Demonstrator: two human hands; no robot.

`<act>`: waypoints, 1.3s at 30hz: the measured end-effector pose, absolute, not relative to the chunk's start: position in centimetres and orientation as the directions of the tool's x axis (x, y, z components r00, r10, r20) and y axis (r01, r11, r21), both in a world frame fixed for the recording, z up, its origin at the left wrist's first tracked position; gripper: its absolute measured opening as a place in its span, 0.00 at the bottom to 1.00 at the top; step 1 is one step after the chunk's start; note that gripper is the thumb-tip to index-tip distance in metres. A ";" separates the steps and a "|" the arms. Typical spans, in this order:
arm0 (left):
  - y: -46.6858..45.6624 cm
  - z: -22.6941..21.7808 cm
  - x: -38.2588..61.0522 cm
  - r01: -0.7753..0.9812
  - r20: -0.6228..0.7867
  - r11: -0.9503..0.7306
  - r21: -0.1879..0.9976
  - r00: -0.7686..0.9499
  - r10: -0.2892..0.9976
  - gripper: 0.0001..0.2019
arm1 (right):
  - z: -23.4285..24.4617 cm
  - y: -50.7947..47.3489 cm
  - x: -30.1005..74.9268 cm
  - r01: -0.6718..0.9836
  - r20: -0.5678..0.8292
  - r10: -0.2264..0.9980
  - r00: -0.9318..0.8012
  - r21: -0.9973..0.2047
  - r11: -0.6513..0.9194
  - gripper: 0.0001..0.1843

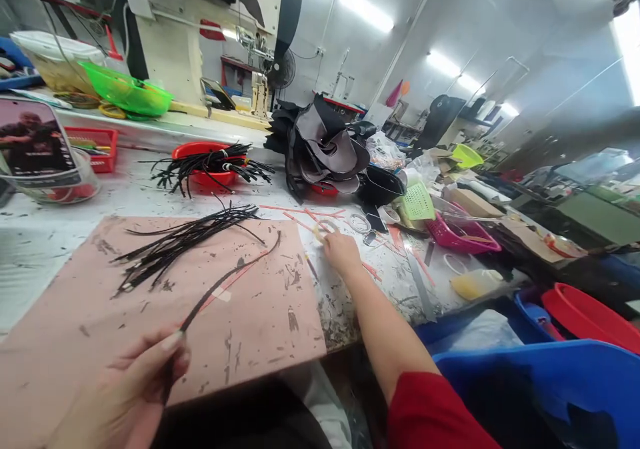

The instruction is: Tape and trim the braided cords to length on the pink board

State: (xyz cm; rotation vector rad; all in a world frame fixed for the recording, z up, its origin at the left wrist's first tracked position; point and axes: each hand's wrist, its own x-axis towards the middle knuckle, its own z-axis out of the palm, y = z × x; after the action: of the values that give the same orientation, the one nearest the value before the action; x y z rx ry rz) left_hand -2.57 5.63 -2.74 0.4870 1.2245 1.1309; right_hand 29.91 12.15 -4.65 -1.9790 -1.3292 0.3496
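Note:
My left hand (145,375) pinches one end of a long thin black strip (225,277), which curves up and away over a pink board (270,315). A thin red strip (235,279) and a small piece of pale tape (221,294) lie under it. On the board's far part rests a loose bundle of black strips (185,239). My right hand (343,252) reaches out past the board's right edge, its fingers closed at a pale roll of tape (324,229) on the white table. The fingertips are partly hidden by the hand itself.
Behind the board, a red tray (207,179) carries more bundled black strips. Black and grey cut pieces (325,142) pile up beside it. A metal ruler (419,279) lies to the right, and a blue bin (550,369) stands at the table's front. A phone (35,139) leans at left.

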 end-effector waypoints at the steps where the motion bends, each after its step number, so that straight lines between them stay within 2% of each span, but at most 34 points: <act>1: 5.7 -2.0 -1.6 -0.447 -0.496 0.415 0.792 -0.076 0.865 0.05 | -4.3 11.8 29.6 0.646 0.164 0.880 0.446 -0.739 -0.190 0.04; 3: 5.7 -0.8 0.4 -0.512 -0.516 0.398 0.762 -0.106 0.850 0.04 | -3.6 10.3 28.6 0.541 0.168 0.869 0.466 -0.831 -0.130 0.10; 4: 5.7 -0.4 1.4 -0.535 -0.527 0.397 0.746 -0.109 0.843 0.04 | -3.2 9.4 27.9 0.423 0.156 0.861 0.483 -0.903 -0.074 0.13; 6: 5.3 0.1 3.0 -0.555 -0.553 0.424 0.715 -0.079 0.829 0.03 | -2.6 7.3 25.9 0.004 0.068 0.863 0.501 -0.997 0.076 0.16; 7: 5.1 0.1 3.8 -0.551 -0.562 0.450 0.703 -0.043 0.826 0.03 | -2.4 6.3 24.8 -0.253 0.001 0.878 0.478 -0.958 0.138 0.15; 8: 4.8 0.0 4.4 -0.546 -0.565 0.470 0.694 -0.008 0.825 0.02 | -2.2 5.4 23.6 -0.471 -0.059 0.902 0.427 -0.867 0.166 0.15; 9: 4.4 -0.1 4.9 -0.543 -0.556 0.484 0.686 0.037 0.830 0.02 | -2.1 4.5 22.4 -0.622 -0.100 0.925 0.366 -0.766 0.163 0.16; 11: 3.8 -0.4 5.6 -0.538 -0.517 0.499 0.680 0.131 0.846 0.03 | -2.0 3.2 20.3 -0.739 -0.130 0.954 0.271 -0.663 0.120 0.20; 14: 2.8 -0.6 6.0 -0.542 -0.457 0.485 0.686 0.198 0.867 0.05 | -2.3 2.1 17.9 -0.757 -0.132 0.955 0.265 -0.643 0.121 0.20; 19: 1.9 -0.5 5.8 -0.553 -0.435 0.438 0.708 0.146 0.888 0.06 | -2.8 1.4 15.5 -0.670 -0.093 0.927 0.363 -0.718 0.190 0.15; 22: 1.7 -0.7 5.6 -0.559 -0.418 0.410 0.721 0.121 0.900 0.05 | -2.9 0.8 14.7 -0.651 -0.075 0.936 0.343 -0.737 0.180 0.15; 25: 1.6 -0.8 5.2 -0.566 -0.403 0.399 0.721 0.126 0.907 0.05 | -3.1 0.3 14.5 -0.540 0.067 0.957 0.284 -0.814 0.217 0.15; 27: 1.5 -0.8 4.8 -0.577 -0.414 0.413 0.705 0.138 0.900 0.06 | -3.3 0.1 14.7 -0.339 0.222 0.939 0.262 -0.890 0.305 0.13; 30: 1.5 -0.8 4.3 -0.592 -0.424 0.424 0.685 0.149 0.893 0.06 | -3.6 0.1 15.0 -0.093 0.374 0.893 0.251 -0.909 0.407 0.07; 35: 1.2 -1.0 3.8 -0.573 -0.443 0.461 0.678 0.182 0.878 0.06 | -3.4 0.0 14.9 -0.033 0.462 0.830 0.313 -0.868 0.496 0.06; 39: 0.7 -1.1 3.9 -0.545 -0.463 0.496 0.675 0.210 0.861 0.07 | -2.7 -0.2 14.1 -0.090 0.474 0.825 0.308 -0.849 0.521 0.05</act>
State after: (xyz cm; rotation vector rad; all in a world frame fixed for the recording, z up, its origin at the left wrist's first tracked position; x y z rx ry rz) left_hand 3.91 0.72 -1.06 0.4076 0.9209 1.0158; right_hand 14.07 -0.22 -2.70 -0.8220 -1.0938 0.7036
